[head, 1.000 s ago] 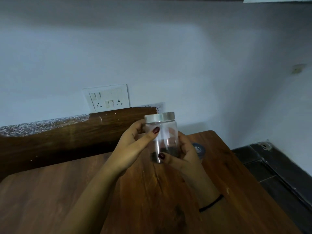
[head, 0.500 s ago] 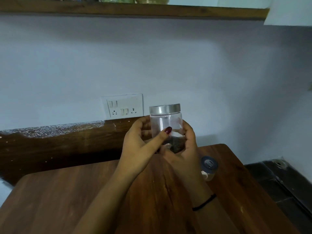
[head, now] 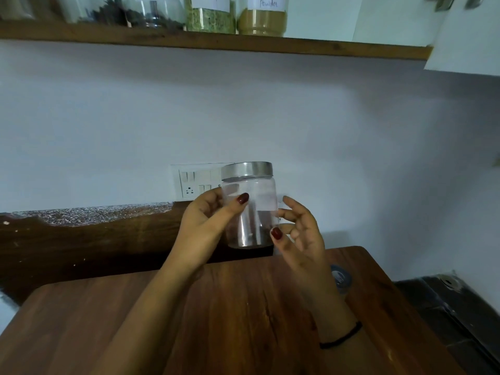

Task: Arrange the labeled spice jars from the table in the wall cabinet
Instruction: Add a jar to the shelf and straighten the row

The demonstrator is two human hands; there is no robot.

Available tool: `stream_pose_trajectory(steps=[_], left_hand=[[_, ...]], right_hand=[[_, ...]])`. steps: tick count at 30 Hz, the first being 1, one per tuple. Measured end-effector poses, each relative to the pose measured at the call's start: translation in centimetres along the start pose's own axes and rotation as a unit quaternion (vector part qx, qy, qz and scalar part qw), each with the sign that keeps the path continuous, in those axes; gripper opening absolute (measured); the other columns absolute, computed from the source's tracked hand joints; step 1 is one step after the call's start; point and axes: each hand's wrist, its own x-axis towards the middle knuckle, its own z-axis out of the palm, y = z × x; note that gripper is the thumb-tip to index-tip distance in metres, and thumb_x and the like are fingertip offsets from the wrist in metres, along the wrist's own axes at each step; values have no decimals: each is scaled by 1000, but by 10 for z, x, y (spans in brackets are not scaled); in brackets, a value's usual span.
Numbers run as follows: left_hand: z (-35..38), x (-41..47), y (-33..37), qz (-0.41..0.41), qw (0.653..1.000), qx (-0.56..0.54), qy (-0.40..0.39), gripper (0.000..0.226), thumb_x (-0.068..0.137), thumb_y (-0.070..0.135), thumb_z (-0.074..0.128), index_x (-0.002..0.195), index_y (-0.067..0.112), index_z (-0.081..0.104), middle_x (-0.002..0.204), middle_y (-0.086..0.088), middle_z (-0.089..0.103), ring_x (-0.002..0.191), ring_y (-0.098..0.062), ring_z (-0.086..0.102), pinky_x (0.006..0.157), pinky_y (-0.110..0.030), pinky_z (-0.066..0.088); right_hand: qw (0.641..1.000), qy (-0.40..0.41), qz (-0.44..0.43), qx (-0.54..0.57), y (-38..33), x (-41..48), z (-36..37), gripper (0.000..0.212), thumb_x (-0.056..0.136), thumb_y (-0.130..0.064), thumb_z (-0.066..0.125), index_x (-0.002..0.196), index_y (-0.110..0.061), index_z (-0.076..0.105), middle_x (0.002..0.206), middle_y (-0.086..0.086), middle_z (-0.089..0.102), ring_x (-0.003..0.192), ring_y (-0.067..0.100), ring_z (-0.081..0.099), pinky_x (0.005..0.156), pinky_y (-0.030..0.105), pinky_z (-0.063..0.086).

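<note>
Left hand (head: 205, 220) clamps the jar (head: 250, 212), thumb across the front, fingers behind the clear wall. Right hand (head: 300, 234) has loosened. Half a second ago it cupped the jar's right side; now its fingers are spread and off the jar. Only the thumb tip is at the lower right, touching or just beside, can't tell. So the jar is passing to the left hand alone.

Jar is also higher than a second ago: upright in the air over the far edge of the tabletop (head: 243, 320), in front of the switch plate (head: 193, 182). View has tilted up, so the shelf (head: 216, 44) now shows at top with filled jars on it: dark-herb jar (head: 121, 14), green jar (head: 211, 20), tan powder jar (head: 262, 21), the last two labeled. White door (head: 465, 36) at top right, likely the cabinet's.

Judgement: lift toward the shelf is under way, placing not yet done; free space seems to be right of the tan powder jar.

Jar look: clear body, brushed metal lid (head: 247, 171), white label (head: 263, 201) apparently on the far side, text unreadable. A little dark spice at the bottom, mostly empty.

Near the tabletop's right edge: small blue-lidded jar (head: 341, 278), partly behind the right wrist with its black band (head: 341, 338); probably next to go up
</note>
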Motion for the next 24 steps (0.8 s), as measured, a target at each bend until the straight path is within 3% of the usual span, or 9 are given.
stream_pose_trajectory(steps=[3, 5, 7, 12, 17, 20, 24], left_hand=[[-3, 0, -3, -10, 999, -25, -17, 35, 83, 43, 67, 99, 12, 72, 99, -11, 76, 95, -28, 73, 84, -43, 58], [-4, -1, -5, -10, 999, -29, -35, 52, 89, 47, 63, 110, 0, 68, 109, -22, 71, 105, -37, 69, 95, -54, 53], [-4, -3, -5, -12, 998, -36, -47, 68, 86, 55, 64, 118, -5, 63, 116, -28, 67, 111, -42, 65, 101, -62, 47], [-6, -4, -8, -29, 996, -57, -63, 51, 89, 54, 48, 115, 18, 72, 118, -14, 72, 112, -30, 68, 97, -46, 54], [-8, -7, -5, -27, 994, -69, -86, 46, 86, 56, 53, 111, 25, 76, 119, -13, 71, 113, -30, 67, 97, -44, 54], [-13, -7, -7, -14, 994, -68, -86, 50, 94, 47, 44, 126, 16, 67, 126, -16, 67, 119, -34, 63, 102, -50, 51], [-20, -8, -5, 16, 998, -41, -49, 45, 93, 33, 54, 135, 17, 58, 131, -10, 65, 121, -32, 62, 103, -62, 46]], right_hand=[[998, -23, 44, 32, -1, 4, 4, 96, 55, -71, 79, 132, -23, 49, 115, -10, 70, 110, 14, 67, 83, 29, 58], [993, -53, 77, 72, 0, 4, 9, 101, 55, -67, 82, 136, -16, 49, 122, 3, 68, 116, 25, 64, 91, 42, 57], [986, -85, 97, 101, -2, 3, 14, 100, 57, -64, 84, 137, -16, 47, 124, 5, 68, 117, 27, 64, 89, 40, 57], [974, -132, 111, 145, -6, -2, 20, 100, 63, -61, 82, 143, -18, 38, 130, 5, 63, 119, 34, 61, 89, 48, 55], [970, -121, 107, 182, -8, -2, 20, 103, 66, -50, 85, 147, -11, 34, 135, 17, 57, 119, 34, 61, 92, 50, 55], [974, -96, 105, 178, -7, -3, 19, 104, 61, -46, 89, 145, -15, 37, 131, 16, 61, 116, 34, 63, 86, 44, 57], [984, -46, 90, 146, -6, -2, 19, 101, 52, -51, 92, 137, -21, 45, 126, 11, 66, 113, 34, 65, 82, 43, 59]])
